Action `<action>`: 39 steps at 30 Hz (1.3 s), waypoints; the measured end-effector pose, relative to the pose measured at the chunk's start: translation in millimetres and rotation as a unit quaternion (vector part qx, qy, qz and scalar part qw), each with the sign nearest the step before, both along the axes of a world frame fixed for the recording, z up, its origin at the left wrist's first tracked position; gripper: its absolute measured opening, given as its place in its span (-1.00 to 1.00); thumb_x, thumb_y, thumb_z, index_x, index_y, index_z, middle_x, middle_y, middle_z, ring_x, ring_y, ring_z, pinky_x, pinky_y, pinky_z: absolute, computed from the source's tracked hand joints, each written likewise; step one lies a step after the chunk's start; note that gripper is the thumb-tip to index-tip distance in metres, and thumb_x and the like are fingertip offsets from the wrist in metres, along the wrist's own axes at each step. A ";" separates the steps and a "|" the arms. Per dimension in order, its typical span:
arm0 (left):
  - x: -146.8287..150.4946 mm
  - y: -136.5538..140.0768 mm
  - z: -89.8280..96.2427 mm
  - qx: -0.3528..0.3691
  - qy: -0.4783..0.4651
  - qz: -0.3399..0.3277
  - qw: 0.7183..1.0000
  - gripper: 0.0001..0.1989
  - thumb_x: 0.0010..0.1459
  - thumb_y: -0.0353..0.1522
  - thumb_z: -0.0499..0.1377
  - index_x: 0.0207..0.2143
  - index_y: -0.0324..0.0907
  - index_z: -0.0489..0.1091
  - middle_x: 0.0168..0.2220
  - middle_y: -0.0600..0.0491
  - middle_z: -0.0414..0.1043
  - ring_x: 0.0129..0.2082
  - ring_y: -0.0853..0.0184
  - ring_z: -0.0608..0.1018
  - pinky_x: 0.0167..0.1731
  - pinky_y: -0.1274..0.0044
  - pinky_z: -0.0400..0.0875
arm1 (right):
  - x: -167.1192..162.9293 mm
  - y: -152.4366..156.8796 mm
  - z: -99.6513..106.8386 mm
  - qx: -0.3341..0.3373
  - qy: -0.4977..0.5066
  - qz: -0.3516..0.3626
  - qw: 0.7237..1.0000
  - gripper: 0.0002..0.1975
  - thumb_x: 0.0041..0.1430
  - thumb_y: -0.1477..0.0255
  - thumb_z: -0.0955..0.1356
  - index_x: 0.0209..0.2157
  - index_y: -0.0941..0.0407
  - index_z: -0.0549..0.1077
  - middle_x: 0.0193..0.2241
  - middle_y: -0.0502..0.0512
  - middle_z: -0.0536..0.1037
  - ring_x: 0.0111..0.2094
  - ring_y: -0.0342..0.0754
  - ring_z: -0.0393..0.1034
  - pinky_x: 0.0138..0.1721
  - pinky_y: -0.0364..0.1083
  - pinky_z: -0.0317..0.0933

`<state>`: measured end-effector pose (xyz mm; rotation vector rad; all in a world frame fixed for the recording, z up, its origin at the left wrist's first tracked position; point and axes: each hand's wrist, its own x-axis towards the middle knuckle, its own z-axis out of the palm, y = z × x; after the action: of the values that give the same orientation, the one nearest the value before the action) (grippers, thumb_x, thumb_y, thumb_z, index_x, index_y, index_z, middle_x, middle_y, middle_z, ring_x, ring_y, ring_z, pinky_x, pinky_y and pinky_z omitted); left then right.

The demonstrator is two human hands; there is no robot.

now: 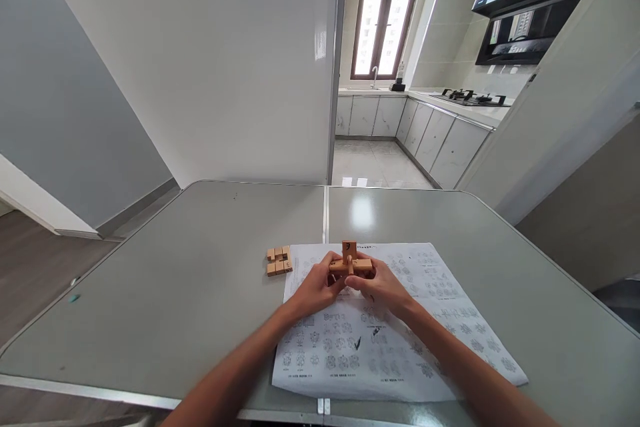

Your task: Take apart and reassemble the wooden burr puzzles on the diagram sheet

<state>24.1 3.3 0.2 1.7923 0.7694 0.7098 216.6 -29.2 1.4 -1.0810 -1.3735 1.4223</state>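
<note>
Between both hands is a wooden interlocking puzzle (349,253), made of light brown blocks that cross one another, with one block standing upright and a dark mark on its face. My left hand (323,283) closes round its left side. On the right side, my right hand (379,281) grips it with the thumb near the front. Fingers cover part of the puzzle's underside. Below the hands lies a large printed sheet (360,360) covered with small diagrams. More notched wooden pieces (279,261) sit by the sheet's upper left edge, apart from my hands.
The grey folding table (210,267) has a metal seam (326,213) down its middle. A small green object (74,297) lies near the left edge. Beyond the table stand a pale wall panel (225,67) and a kitchen with cabinets (380,115) and a stove (470,98).
</note>
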 end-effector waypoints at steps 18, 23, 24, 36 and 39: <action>2.3 -1.6 -8.3 -0.033 -0.028 -0.036 0.998 -0.47 0.36 -0.14 0.16 0.18 -0.11 -0.02 -0.36 0.09 0.49 -0.48 0.36 0.49 -0.44 0.53 0.35 | -2.0 0.0 -6.8 0.013 0.028 -0.045 0.999 -0.36 -0.06 0.15 0.58 0.06 0.06 0.52 -0.08 0.15 0.60 -0.13 0.11 0.54 -0.14 0.01 0.44; 6.0 -4.8 -5.1 -0.047 -0.035 -0.043 0.997 -0.45 0.35 -0.09 0.17 0.18 -0.10 -0.04 -0.32 0.04 0.54 -0.51 0.40 0.48 -0.47 0.55 0.35 | -3.4 -2.3 -3.0 0.008 0.062 -0.040 0.997 -0.41 0.02 0.18 0.56 0.06 0.10 0.49 -0.35 0.06 0.62 -0.47 -0.07 0.43 -0.37 -0.05 0.40; 6.9 -5.3 -4.7 -0.051 -0.036 -0.042 0.997 -0.44 0.35 -0.08 0.16 0.18 -0.10 -0.04 -0.31 0.02 0.55 -0.52 0.40 0.48 -0.48 0.55 0.36 | -3.5 -2.5 -1.9 0.015 0.060 -0.048 0.997 -0.42 0.03 0.18 0.55 0.05 0.11 0.49 -0.37 0.04 0.61 -0.52 -0.11 0.37 -0.40 -0.07 0.38; 8.3 -6.3 -3.8 -0.093 -0.067 -0.045 0.992 -0.15 0.35 -0.08 0.17 0.41 -0.14 -0.30 -0.22 -0.09 0.63 -0.53 0.38 0.54 -0.40 0.50 0.43 | -1.4 -1.9 -0.2 0.024 0.063 -0.085 0.994 -0.40 0.09 0.10 0.52 0.10 0.06 0.44 -0.11 0.18 0.65 -0.36 -0.01 0.52 -0.28 -0.03 0.45; 8.8 -6.6 -5.4 -0.099 -0.065 -0.033 0.992 -0.13 0.33 -0.07 0.19 0.41 -0.14 -0.29 -0.22 -0.07 0.64 -0.54 0.37 0.54 -0.41 0.49 0.42 | 5.2 3.2 -0.9 0.039 0.063 -0.108 0.991 -0.43 0.12 0.09 0.51 0.09 0.06 0.46 0.01 0.23 0.62 -0.01 0.14 0.53 -0.01 0.04 0.43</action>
<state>32.8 -3.2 -5.3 1.5692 0.6668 0.6746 221.8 -26.1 0.5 -1.0370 -1.1750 1.2484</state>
